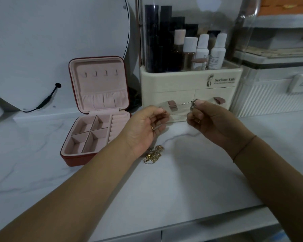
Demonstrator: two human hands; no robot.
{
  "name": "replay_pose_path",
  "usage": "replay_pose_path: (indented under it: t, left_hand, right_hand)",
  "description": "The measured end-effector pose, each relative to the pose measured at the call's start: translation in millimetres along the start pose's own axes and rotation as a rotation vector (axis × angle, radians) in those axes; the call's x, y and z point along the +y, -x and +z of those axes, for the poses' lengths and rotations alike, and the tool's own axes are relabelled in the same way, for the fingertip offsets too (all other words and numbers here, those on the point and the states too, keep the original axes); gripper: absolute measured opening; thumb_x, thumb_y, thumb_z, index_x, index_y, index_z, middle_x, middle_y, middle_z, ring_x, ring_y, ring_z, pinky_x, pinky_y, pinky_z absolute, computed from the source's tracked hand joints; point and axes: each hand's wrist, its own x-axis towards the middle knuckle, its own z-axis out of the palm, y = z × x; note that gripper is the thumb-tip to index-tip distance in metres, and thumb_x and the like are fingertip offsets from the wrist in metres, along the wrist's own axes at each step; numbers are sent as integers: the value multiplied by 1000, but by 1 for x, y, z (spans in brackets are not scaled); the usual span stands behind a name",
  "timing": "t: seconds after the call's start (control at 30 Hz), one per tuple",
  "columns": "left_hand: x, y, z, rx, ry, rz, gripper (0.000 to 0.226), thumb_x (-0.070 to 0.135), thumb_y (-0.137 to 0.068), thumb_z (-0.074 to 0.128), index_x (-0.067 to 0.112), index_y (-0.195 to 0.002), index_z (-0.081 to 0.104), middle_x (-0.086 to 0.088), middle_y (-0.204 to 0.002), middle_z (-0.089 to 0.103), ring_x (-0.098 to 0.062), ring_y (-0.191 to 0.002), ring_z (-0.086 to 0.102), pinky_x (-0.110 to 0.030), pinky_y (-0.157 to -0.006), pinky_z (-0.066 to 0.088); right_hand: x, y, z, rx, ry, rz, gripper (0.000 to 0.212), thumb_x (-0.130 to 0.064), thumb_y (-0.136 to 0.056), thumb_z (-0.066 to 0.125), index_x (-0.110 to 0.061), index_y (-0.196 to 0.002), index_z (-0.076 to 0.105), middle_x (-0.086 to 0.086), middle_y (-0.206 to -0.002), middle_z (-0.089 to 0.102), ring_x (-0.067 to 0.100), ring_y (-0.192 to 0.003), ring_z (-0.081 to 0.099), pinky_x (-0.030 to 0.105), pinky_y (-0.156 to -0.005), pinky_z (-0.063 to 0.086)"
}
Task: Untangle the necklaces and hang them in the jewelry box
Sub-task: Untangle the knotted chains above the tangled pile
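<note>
A thin silver necklace is stretched in the air between my two hands, above the white marble counter. My left hand pinches one end of its chain. My right hand pinches the other end, where a small pendant hangs near the fingertips. A tangled heap of gold necklaces lies on the counter just below my left wrist. The red jewelry box stands open at the left, with pink lining, several hooks in its upright lid and divided compartments in its base. Nothing hangs from the hooks.
A cream cosmetics organiser with bottles and two drawers stands right behind my hands. A clear ribbed container is at the right. A round mirror with a black cable leans at the back left. The counter's front edge runs below my forearms.
</note>
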Motion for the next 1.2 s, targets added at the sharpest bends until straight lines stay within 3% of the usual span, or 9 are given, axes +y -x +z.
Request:
replay_pose_path:
  t: [0.2,0.4,0.47,0.57,0.77,0.87,0.93,1.03,1.2]
  left_hand:
    - [1,2,2,-29,128,14,17,14,-90,55,11,-74,60,-3,-64,65,-18,-76,67,-34,-93,49]
    - [-1,2,0,31,-124,62,22,12,-88,51,16,-67,52,2,-58,50,-11,-55,45,-26,-63,43]
    - [-4,2,1,82,-281,121,18,13,-86,56,16,-69,54,5,-61,51,-10,-61,47,-25,-62,43]
    - [-6,3,1,115,-404,179,5,19,-84,63,19,-80,64,10,-69,59,-10,-77,54,-26,-76,42]
    - [-7,12,6,16,-532,139,19,24,-92,58,16,-96,74,1,-95,74,-14,-99,65,-30,-94,46]
    - [-10,11,7,7,-512,137,20,26,-91,59,14,-98,74,-1,-93,74,-9,-90,65,-29,-92,47]
    - [-10,9,6,14,-447,117,20,25,-90,60,11,-98,73,-2,-88,73,-9,-85,64,-27,-88,47]
    - [-8,6,5,5,-268,74,15,19,-88,61,9,-93,71,0,-78,69,-9,-76,61,-23,-75,47]
    - [-8,6,3,-35,-210,22,15,16,-82,67,9,-95,72,1,-82,68,-5,-74,60,-19,-73,49]
  right_hand:
    - [-2,1,2,14,53,-53,28,-10,-99,41,-16,-72,45,-3,-56,47,9,-50,46,22,-58,45]
    - [0,1,-2,-37,149,-109,13,-15,-95,48,-14,-83,52,0,-79,58,8,-62,52,23,-66,43]
    - [1,3,-2,-73,262,-122,8,-20,-92,54,-13,-86,55,-1,-85,58,6,-72,53,23,-71,39]
    - [2,4,0,-123,362,-121,10,-25,-81,59,-16,-83,57,1,-88,56,5,-75,50,25,-72,34]
    - [3,7,2,-194,435,-133,5,-23,-79,64,-19,-78,65,-1,-82,61,11,-77,49,26,-69,34]
    - [3,8,3,-234,513,-132,5,-22,-81,67,-21,-76,69,2,-82,66,15,-80,53,24,-70,38]
    - [3,10,6,-231,530,-134,3,-17,-80,68,-15,-78,68,-3,-78,69,7,-75,58,17,-67,41]
    - [4,11,9,-200,566,-121,2,-13,-78,64,-10,-79,65,-11,-67,67,-4,-61,55,11,-61,40]
    - [5,12,10,-215,653,-114,8,-12,-83,62,-11,-76,65,-15,-58,62,-3,-55,48,12,-59,37]
